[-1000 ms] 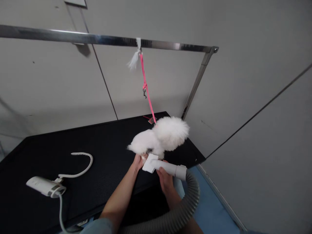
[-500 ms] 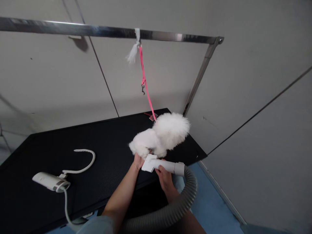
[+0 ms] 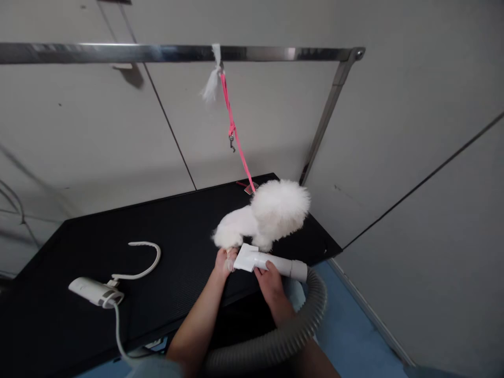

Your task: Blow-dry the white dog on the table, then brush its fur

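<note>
A fluffy white dog (image 3: pixel 280 209) stands on a black tabletop (image 3: pixel 173 220), its rounded head to the right and its close-trimmed body to the left. My left hand (image 3: pixel 225 262) is closed around one of its legs, a hind one by its place, low beside the rump; white fur shows between the fingers. In my right hand (image 3: pixel 271 282) is a white dryer nozzle (image 3: pixel 275 263), gripped from below. Its flat, wide mouth lies close to my left hand and points left. From the nozzle's rear a grey ribbed hose (image 3: pixel 291 336) curves down beneath my arms.
A pink leash (image 3: pixel 232 123) runs from a metal bar (image 3: pixel 165 53) down to the dog. Behind the dog lies a slicker brush (image 3: pixel 251 188). On the left rests a white corded device (image 3: pixel 95 292) with a curved arm (image 3: pixel 151 260). Walls stand behind and right.
The view has shifted slightly. My left hand has drawn the dog's leg out from under its body, toward me. The nozzle is turned a little and sits slightly farther right.
</note>
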A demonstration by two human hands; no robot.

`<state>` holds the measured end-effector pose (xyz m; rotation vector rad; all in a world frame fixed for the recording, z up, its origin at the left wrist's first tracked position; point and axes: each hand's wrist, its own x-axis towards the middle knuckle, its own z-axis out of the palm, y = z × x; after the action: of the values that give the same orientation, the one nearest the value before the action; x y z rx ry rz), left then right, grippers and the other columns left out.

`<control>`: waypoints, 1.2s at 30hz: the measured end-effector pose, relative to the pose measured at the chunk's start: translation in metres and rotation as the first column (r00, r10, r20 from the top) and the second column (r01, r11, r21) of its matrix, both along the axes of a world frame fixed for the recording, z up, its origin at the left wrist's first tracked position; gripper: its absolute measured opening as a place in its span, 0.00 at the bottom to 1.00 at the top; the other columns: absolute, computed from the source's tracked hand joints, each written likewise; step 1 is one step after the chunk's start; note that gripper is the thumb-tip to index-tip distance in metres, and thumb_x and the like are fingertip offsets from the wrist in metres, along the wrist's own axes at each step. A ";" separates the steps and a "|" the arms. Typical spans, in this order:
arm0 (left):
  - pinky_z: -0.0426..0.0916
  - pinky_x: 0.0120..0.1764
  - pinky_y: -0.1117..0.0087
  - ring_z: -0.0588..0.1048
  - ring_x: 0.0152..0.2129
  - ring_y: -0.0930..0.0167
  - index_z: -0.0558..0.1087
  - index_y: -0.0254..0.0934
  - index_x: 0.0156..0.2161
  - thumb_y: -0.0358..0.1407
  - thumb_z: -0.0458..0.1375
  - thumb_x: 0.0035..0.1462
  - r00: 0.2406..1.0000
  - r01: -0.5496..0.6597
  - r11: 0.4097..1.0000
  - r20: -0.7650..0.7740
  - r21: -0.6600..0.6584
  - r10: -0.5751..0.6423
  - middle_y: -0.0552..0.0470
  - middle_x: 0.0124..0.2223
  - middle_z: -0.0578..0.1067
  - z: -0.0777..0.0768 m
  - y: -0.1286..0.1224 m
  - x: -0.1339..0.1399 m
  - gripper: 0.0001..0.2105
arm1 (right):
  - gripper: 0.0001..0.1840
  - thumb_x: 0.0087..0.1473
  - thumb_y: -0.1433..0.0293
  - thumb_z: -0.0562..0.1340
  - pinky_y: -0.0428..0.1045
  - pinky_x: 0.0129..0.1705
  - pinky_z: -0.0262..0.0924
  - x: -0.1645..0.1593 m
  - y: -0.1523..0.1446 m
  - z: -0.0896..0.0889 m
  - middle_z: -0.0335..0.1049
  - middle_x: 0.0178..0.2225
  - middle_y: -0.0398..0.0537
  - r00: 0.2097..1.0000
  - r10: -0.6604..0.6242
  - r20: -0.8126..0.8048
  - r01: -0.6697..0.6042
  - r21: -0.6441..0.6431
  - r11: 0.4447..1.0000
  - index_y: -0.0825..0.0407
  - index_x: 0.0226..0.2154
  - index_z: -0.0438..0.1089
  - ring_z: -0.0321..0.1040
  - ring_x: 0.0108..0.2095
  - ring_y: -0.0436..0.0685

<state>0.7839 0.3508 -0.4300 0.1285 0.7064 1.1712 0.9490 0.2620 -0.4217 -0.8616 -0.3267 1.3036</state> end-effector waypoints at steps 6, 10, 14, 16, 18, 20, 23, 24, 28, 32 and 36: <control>0.61 0.17 0.80 0.62 0.15 0.77 0.74 0.39 0.40 0.27 0.53 0.59 0.999 0.017 0.996 -0.032 0.092 -0.014 0.54 0.24 0.67 0.016 -0.008 -0.016 0.09 | 0.19 0.41 0.64 0.68 0.56 0.49 0.73 -0.007 0.009 0.009 0.78 0.40 0.42 0.980 -0.029 -0.196 -0.001 -0.147 0.989 0.44 0.39 0.68 0.75 0.48 0.59; 0.69 0.24 0.81 0.71 0.22 0.76 0.75 0.38 0.43 0.29 0.56 0.60 0.998 0.025 0.995 -0.051 0.098 -0.020 0.51 0.32 0.74 0.025 -0.008 -0.017 0.09 | 0.16 0.43 0.63 0.68 0.58 0.50 0.72 -0.010 0.010 0.011 0.78 0.40 0.44 0.973 -0.023 -0.228 0.000 -0.099 0.995 0.44 0.38 0.68 0.75 0.49 0.60; 0.76 0.40 0.72 0.80 0.34 0.71 0.76 0.36 0.43 0.29 0.51 0.62 1.000 -0.011 0.998 0.001 0.060 0.011 0.47 0.36 0.80 0.025 -0.010 -0.005 0.11 | 0.17 0.42 0.66 0.69 0.57 0.49 0.73 -0.011 0.012 0.021 0.79 0.41 0.45 0.945 -0.044 -0.324 0.012 -0.099 0.995 0.46 0.38 0.70 0.76 0.48 0.60; 0.76 0.47 0.65 0.81 0.40 0.67 0.76 0.34 0.43 0.29 0.50 0.62 0.998 0.045 0.993 0.028 0.111 -0.049 0.44 0.40 0.82 0.022 -0.012 -0.002 0.12 | 0.19 0.41 0.67 0.70 0.55 0.49 0.74 -0.009 0.010 0.028 0.79 0.42 0.43 0.939 -0.070 -0.337 0.039 -0.098 0.994 0.46 0.39 0.70 0.76 0.48 0.59; 0.74 0.52 0.63 0.80 0.44 0.65 0.77 0.32 0.42 0.28 0.50 0.60 0.992 0.084 0.983 0.075 0.161 -0.097 0.43 0.42 0.82 0.016 -0.013 -0.001 0.13 | 0.20 0.40 0.68 0.70 0.55 0.49 0.74 -0.007 0.007 0.034 0.80 0.42 0.42 0.944 -0.064 -0.323 0.042 -0.076 0.996 0.47 0.40 0.71 0.76 0.47 0.59; 0.71 0.55 0.62 0.80 0.45 0.64 0.78 0.31 0.42 0.28 0.51 0.58 0.984 0.090 0.977 0.131 0.192 -0.116 0.41 0.43 0.83 0.008 -0.013 -0.003 0.13 | 0.19 0.41 0.68 0.69 0.56 0.48 0.74 -0.006 0.002 0.037 0.80 0.42 0.43 0.951 -0.044 -0.307 0.026 -0.065 0.998 0.47 0.40 0.72 0.76 0.47 0.60; 0.70 0.56 0.58 0.81 0.43 0.60 0.79 0.30 0.44 0.28 0.53 0.55 0.976 0.080 0.971 0.179 0.224 -0.122 0.39 0.42 0.83 -0.003 -0.012 -0.007 0.15 | 0.18 0.43 0.70 0.68 0.57 0.47 0.75 -0.005 -0.006 0.034 0.81 0.42 0.43 0.961 -0.035 -0.276 0.019 -0.061 0.998 0.46 0.40 0.73 0.77 0.47 0.61; 0.70 0.56 0.58 0.81 0.41 0.60 0.79 0.30 0.44 0.27 0.53 0.54 0.979 0.056 0.974 0.179 0.220 -0.097 0.40 0.40 0.83 -0.005 -0.012 -0.008 0.16 | 0.18 0.43 0.70 0.68 0.57 0.47 0.75 -0.005 -0.009 0.031 0.81 0.42 0.43 0.965 -0.029 -0.259 0.015 -0.055 0.998 0.46 0.41 0.73 0.77 0.47 0.61; 0.73 0.52 0.59 0.82 0.38 0.62 0.79 0.31 0.45 0.26 0.53 0.54 0.986 -0.102 0.982 0.143 0.157 0.079 0.42 0.40 0.83 0.001 -0.016 -0.007 0.16 | 0.20 0.43 0.69 0.70 0.54 0.47 0.74 -0.007 -0.014 0.021 0.80 0.41 0.41 0.976 -0.001 -0.217 -0.015 -0.072 0.997 0.46 0.41 0.71 0.76 0.47 0.59; 0.73 0.53 0.60 0.81 0.43 0.63 0.78 0.34 0.48 0.31 0.52 0.59 0.978 -0.202 0.965 0.090 0.166 0.189 0.45 0.45 0.82 0.016 -0.022 -0.001 0.16 | 0.21 0.41 0.69 0.70 0.55 0.47 0.74 -0.010 -0.013 0.016 0.80 0.41 0.41 0.962 -0.040 -0.271 0.001 -0.142 0.990 0.46 0.41 0.70 0.77 0.46 0.59; 0.71 0.55 0.61 0.80 0.46 0.62 0.77 0.34 0.47 0.33 0.53 0.59 0.974 -0.211 0.964 -0.048 0.160 0.221 0.44 0.44 0.83 0.022 -0.027 0.004 0.14 | 0.20 0.40 0.69 0.70 0.57 0.47 0.74 -0.011 -0.012 0.016 0.79 0.40 0.43 0.955 -0.042 -0.293 -0.011 -0.178 0.984 0.46 0.39 0.71 0.77 0.44 0.60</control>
<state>0.7882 0.3234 -0.4082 0.2248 0.6991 1.4367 0.9379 0.2502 -0.4056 -0.8012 0.0341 1.4396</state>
